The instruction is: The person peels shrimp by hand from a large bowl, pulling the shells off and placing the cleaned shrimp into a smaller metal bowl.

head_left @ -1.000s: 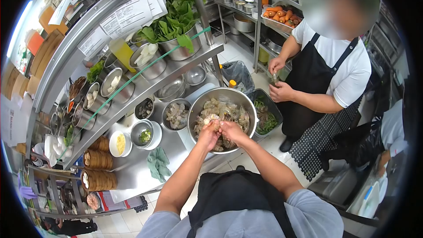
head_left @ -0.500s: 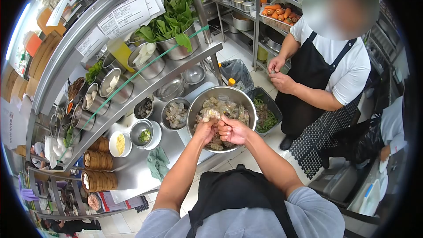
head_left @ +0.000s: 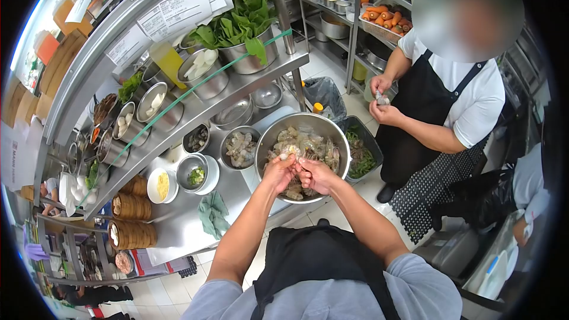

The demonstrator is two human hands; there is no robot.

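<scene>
A large metal bowl (head_left: 345, 160) holds a heap of raw shrimp (head_left: 317, 145). Over its near part my left hand (head_left: 281, 173) and my right hand (head_left: 315, 176) meet, fingers closed. A pale shrimp shows at the fingertips of my left hand, and my right fingers pinch at its edge; exactly what the right fingers grip is too small to tell. Just left of the bowl stands a smaller metal bowl (head_left: 242, 149) with shrimp in it. Farther left are a white bowl of yellow shreds (head_left: 162, 185) and a metal bowl of chopped greens (head_left: 195, 176).
A co-worker (head_left: 438, 95) in a black apron stands across to the right, holding a shrimp. A black bin with greens (head_left: 358, 151) sits beyond the large bowl. The metal shelf (head_left: 255, 77) with containers overhangs on the left. A green cloth (head_left: 213, 214) lies on the counter.
My hands have shifted slightly, staying together over the bowl. The co-worker's hands have moved a little, and a grey shrimp now shows between them. The whole view has shifted slightly.
</scene>
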